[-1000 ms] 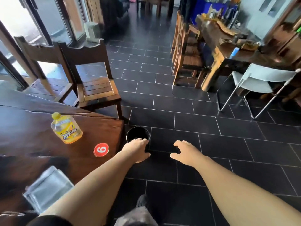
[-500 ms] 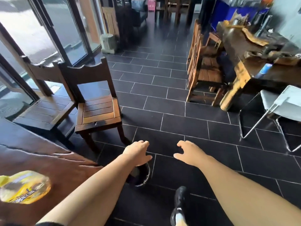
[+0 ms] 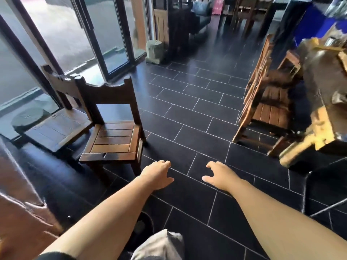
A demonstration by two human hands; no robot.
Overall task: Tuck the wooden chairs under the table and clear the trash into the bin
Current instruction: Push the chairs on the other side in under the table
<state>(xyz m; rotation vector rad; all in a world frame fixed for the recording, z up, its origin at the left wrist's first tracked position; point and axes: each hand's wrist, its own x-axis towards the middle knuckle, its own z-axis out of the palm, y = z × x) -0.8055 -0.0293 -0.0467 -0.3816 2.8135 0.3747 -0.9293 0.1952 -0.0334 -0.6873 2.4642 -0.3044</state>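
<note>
Ahead, the nearer wooden chair [image 3: 114,136] is standing on the dark tiled floor [image 3: 187,109], its backrest turned away from the camera and its slatted seat facing the viewer, the seat's slats running left to right. A second wooden chair [image 3: 56,121] is being seen just left of it and behind, partly covered by it, close to the glass doors [image 3: 75,34]. Both hands are being held out over the floor, right of the nearer chair's front corner: the left hand [image 3: 157,174] is spread loosely with nothing in it, close to the seat's front right leg yet apart from it, and the right hand [image 3: 218,174] is likewise open and empty, further right. The table [image 3: 22,212] is being cut off at the left edge, below and left of that chair, and is blurred. The bin [image 3: 142,228] is mostly hidden under the left forearm, only a dark curved rim being made out. Compared with half a second ago, the yellow bottle is no longer being shown, and the nearer chair is being seen larger and closer to the hands
</note>
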